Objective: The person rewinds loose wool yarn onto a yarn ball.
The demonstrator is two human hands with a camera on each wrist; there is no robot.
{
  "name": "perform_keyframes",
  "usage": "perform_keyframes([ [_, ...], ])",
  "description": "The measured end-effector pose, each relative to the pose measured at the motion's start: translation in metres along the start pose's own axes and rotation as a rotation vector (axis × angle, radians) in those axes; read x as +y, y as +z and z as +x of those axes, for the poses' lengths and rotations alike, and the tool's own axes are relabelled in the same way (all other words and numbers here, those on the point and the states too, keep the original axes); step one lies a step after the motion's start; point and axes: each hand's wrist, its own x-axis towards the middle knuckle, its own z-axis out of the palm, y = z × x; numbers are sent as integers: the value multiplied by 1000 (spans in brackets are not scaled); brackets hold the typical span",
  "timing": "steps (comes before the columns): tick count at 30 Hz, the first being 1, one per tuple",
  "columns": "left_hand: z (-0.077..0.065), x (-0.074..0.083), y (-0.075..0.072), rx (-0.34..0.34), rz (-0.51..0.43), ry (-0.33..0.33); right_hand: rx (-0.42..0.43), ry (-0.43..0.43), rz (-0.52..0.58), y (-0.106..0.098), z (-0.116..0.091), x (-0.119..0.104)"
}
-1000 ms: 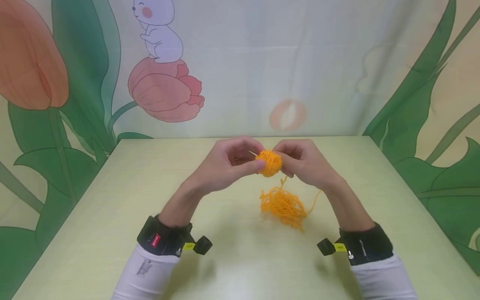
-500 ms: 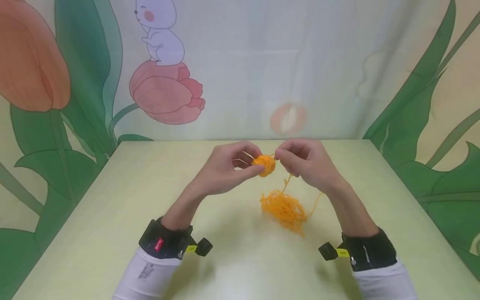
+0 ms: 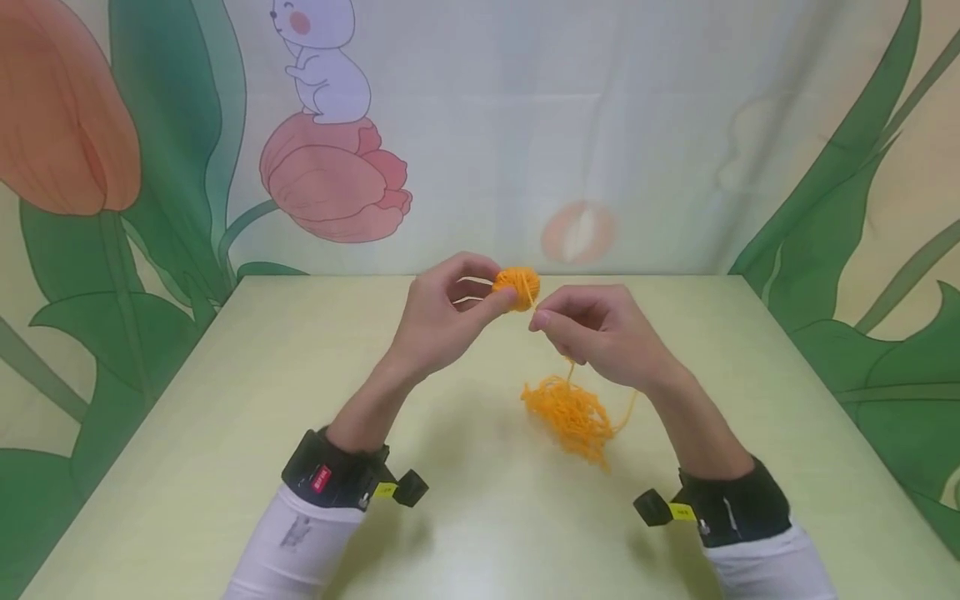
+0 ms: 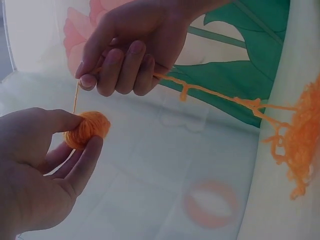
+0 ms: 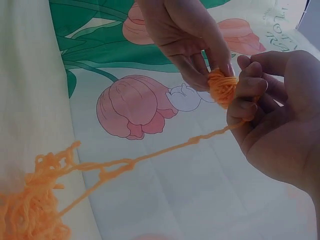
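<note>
A small ball of orange yarn (image 3: 517, 287) is held up over the far part of the table between the thumb and fingers of my left hand (image 3: 442, 321). Just to its right, my right hand (image 3: 607, 333) pinches the yarn strand (image 4: 75, 97) between thumb and forefinger. In the left wrist view that strand runs taut from the ball to the pinch. It passes through the curled fingers of the right hand and on down to a loose, tangled heap of orange yarn (image 3: 570, 412) on the table. Small knots or loops show along this stretch (image 5: 170, 149) in the right wrist view.
The pale yellow table (image 3: 225, 400) ends at the back against a hanging cloth (image 3: 480, 150) printed with tulips and a white animal. Each wrist wears a black strap, the left strap (image 3: 330, 471) and the right strap (image 3: 738, 504), with a small camera jutting inward.
My right hand has drawn off the ball and swung round its near side with the strand. My left hand has raised the ball slightly, tilting it and shifting it left. The heap lies about where it was.
</note>
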Motion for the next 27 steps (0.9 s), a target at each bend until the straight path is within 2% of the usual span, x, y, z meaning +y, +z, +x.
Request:
perform_keyframes([
  [5,0,4,-1,1,-133,2,-76,11,1,4,2,3],
  [9,-1,6,-2,-44,-243,16,-120,38,0,3,3,8],
  [12,-3,9,-2,-90,-291,23,-134,62,1,2,4,12],
  [21,-6,14,-4,-202,-293,65,-124,98,-3,-3,7,18],
  [27,-7,13,-2,-259,-282,68,-105,130,-29,-8,5,20],
])
